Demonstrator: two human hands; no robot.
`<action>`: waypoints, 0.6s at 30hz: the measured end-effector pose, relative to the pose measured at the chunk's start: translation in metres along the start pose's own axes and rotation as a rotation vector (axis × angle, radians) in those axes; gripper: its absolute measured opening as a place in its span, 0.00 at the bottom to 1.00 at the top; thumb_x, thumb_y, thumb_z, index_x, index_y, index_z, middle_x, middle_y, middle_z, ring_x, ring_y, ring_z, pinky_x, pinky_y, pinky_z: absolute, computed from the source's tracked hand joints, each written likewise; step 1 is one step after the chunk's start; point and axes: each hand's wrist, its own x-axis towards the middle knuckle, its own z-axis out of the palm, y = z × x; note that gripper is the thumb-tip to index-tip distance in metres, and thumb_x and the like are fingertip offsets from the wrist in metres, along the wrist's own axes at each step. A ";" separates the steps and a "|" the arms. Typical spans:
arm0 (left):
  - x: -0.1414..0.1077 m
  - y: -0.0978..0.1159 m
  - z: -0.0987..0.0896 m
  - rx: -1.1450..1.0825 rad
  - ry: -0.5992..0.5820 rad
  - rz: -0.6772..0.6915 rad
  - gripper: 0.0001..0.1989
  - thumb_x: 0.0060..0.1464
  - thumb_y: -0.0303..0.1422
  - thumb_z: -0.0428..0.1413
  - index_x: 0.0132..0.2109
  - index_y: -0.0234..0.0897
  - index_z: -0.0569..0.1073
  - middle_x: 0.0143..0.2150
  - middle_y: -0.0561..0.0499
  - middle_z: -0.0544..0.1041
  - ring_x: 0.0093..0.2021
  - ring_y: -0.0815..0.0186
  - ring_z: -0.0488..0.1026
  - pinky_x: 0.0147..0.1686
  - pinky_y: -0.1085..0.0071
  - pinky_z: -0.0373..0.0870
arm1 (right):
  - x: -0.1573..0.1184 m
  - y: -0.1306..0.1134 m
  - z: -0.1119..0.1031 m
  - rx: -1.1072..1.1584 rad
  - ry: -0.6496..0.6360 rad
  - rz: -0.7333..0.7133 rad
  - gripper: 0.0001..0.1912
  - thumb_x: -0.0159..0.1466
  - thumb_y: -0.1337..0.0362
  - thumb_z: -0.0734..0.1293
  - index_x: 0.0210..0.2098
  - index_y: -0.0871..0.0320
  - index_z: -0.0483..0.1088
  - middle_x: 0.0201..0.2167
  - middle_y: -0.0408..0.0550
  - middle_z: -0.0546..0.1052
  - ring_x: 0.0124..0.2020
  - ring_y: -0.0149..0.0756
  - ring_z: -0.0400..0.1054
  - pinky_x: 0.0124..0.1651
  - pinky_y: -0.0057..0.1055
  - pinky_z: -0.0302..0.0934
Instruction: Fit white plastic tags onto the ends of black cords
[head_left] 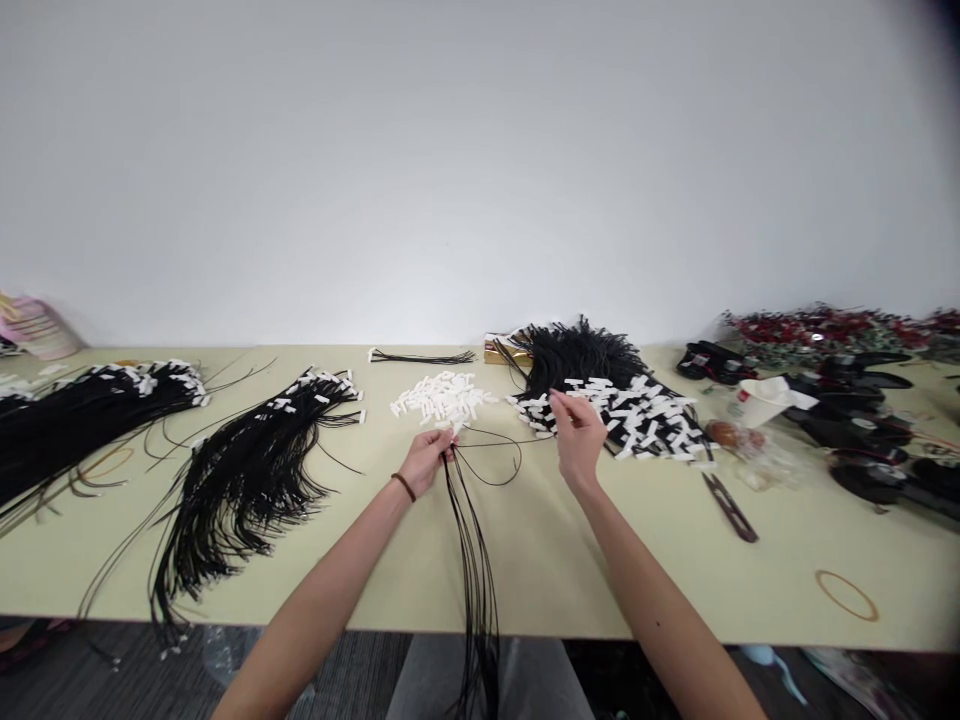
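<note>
My left hand [429,460] is closed round the top of a bundle of thin black wires [469,540], with a white connector at its fingertips. The wires hang down over the table's front edge. To the right, my right hand [580,435] is raised, thumb and forefinger pinched together. A thin black wire [529,441] runs nearly straight from my left hand to the curled fingers of the right; its end is hidden there. Another wire loops between the hands. Just beyond my left hand lies a heap of loose white connectors [442,398].
Black wire bundles with white connectors [251,470] lie on the left; another pile [637,415] is behind my right hand. Snips [730,508], a rubber band [846,596], a paper cup [757,403] and black parts [862,470] are on the right. A wall stands behind the table [360,560].
</note>
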 end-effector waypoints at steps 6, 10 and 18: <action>-0.002 0.002 0.003 -0.012 0.011 0.031 0.21 0.29 0.44 0.65 0.25 0.31 0.72 0.24 0.53 0.69 0.23 0.75 0.60 0.25 0.74 0.58 | -0.037 -0.012 0.018 -0.308 -0.403 -0.388 0.11 0.62 0.63 0.60 0.26 0.58 0.70 0.23 0.44 0.68 0.25 0.28 0.60 0.29 0.27 0.55; -0.005 0.006 0.006 -0.031 0.003 0.057 0.20 0.31 0.44 0.65 0.25 0.31 0.71 0.24 0.53 0.69 0.23 0.75 0.60 0.26 0.75 0.58 | -0.052 -0.015 0.025 -0.423 -0.449 -0.509 0.10 0.61 0.67 0.60 0.24 0.58 0.67 0.22 0.44 0.66 0.28 0.31 0.59 0.32 0.28 0.55; -0.004 0.007 0.006 -0.068 0.029 0.091 0.21 0.31 0.45 0.65 0.26 0.31 0.71 0.25 0.53 0.69 0.23 0.75 0.59 0.26 0.75 0.57 | -0.049 -0.015 0.023 -0.420 -0.505 -0.588 0.09 0.60 0.68 0.60 0.24 0.57 0.65 0.22 0.44 0.66 0.26 0.31 0.58 0.33 0.29 0.55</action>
